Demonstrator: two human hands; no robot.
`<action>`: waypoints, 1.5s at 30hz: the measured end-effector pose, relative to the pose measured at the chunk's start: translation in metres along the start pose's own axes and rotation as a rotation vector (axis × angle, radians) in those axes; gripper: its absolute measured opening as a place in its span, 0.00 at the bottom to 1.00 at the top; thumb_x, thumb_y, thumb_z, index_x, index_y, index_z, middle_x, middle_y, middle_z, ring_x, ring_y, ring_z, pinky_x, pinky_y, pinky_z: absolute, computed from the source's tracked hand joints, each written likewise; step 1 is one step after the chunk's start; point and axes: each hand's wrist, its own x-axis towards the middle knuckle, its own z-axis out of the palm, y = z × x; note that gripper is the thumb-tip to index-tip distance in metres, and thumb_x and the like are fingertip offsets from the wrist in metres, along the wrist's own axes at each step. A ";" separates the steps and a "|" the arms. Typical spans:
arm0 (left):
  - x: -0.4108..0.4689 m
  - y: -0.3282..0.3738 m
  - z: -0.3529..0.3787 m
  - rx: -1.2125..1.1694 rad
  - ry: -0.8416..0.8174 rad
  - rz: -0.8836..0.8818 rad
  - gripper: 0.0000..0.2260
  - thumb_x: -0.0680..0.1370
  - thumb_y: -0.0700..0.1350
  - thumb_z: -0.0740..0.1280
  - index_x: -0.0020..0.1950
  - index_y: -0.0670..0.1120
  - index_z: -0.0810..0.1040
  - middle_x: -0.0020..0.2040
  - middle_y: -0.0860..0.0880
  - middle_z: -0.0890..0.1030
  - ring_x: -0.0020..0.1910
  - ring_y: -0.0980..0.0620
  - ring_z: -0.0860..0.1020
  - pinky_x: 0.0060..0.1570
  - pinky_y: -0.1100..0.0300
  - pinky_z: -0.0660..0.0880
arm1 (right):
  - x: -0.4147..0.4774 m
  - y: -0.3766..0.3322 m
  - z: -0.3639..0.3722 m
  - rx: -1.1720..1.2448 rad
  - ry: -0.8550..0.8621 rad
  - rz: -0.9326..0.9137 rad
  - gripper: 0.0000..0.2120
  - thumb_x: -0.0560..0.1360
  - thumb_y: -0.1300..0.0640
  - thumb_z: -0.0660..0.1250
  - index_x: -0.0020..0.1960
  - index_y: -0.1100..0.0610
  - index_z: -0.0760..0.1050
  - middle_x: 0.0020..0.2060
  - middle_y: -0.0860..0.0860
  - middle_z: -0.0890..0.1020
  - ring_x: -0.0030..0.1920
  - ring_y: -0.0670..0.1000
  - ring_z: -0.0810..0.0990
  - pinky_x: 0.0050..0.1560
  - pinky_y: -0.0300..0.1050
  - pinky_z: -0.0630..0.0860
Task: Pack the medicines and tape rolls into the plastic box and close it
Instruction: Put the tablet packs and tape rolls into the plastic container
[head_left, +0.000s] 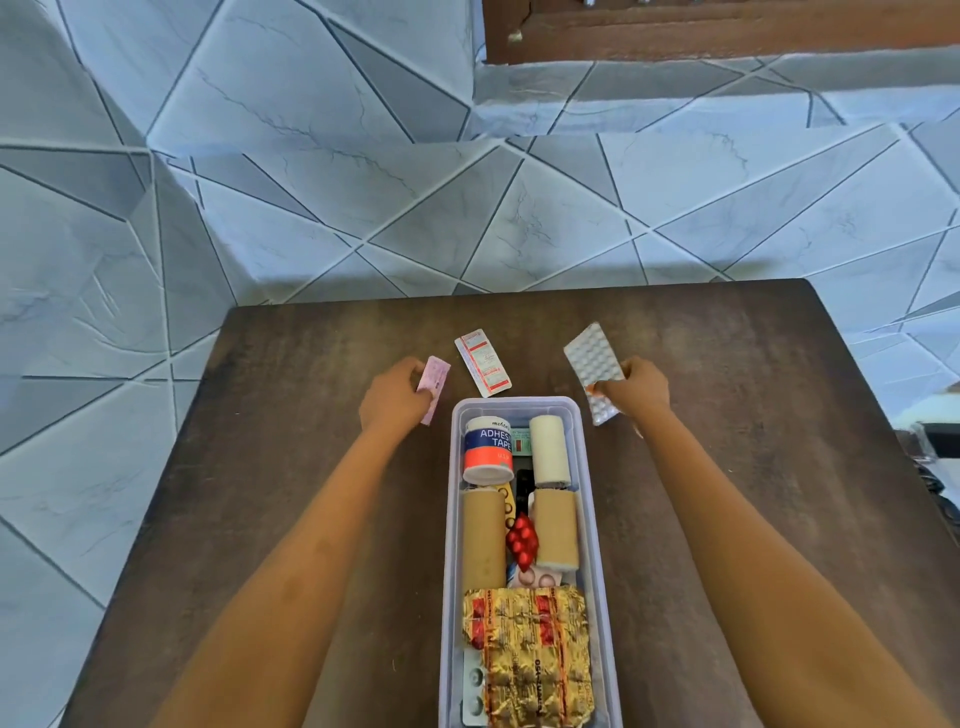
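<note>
An open clear plastic box (589, 499) stands lengthwise on the dark table, between my forearms. Inside lie an adhesive tape tub (487, 448), a white tape roll (549, 450), two brown rolls (483, 535), red pills (521, 540) and gold foil strips (530, 649). My left hand (395, 397) grips a pink tablet strip (435, 387) left of the box's far end. My right hand (636, 387) holds silver blister strips (593, 361) to the right of it. A white-and-red tablet strip (482, 362) lies loose on the table beyond the box.
The dark wooden table (291, 467) ends about a hand's length beyond the loose strip. Grey-blue tiled floor (311, 182) surrounds it. A dark object (935, 452) sits at the table's right edge. No lid is in view.
</note>
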 end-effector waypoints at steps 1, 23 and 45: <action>-0.008 0.000 -0.005 -0.030 0.012 0.007 0.13 0.77 0.44 0.65 0.61 0.46 0.73 0.59 0.42 0.80 0.55 0.42 0.79 0.50 0.53 0.76 | -0.009 0.000 -0.006 0.067 0.019 -0.020 0.20 0.71 0.60 0.70 0.60 0.65 0.71 0.59 0.62 0.78 0.58 0.61 0.78 0.55 0.52 0.75; -0.197 -0.010 -0.002 -0.342 -0.149 0.171 0.16 0.73 0.37 0.68 0.59 0.50 0.76 0.47 0.44 0.82 0.49 0.45 0.82 0.49 0.49 0.81 | -0.269 0.063 0.035 -0.002 -0.315 -0.216 0.28 0.77 0.60 0.62 0.72 0.56 0.53 0.68 0.57 0.70 0.66 0.57 0.72 0.61 0.49 0.73; -0.236 0.006 0.034 0.290 -0.160 0.233 0.11 0.76 0.37 0.65 0.55 0.45 0.82 0.55 0.46 0.83 0.51 0.49 0.81 0.52 0.58 0.77 | -0.262 0.090 0.004 -1.046 -0.202 -0.770 0.17 0.77 0.53 0.57 0.64 0.57 0.71 0.67 0.58 0.73 0.76 0.59 0.52 0.74 0.62 0.44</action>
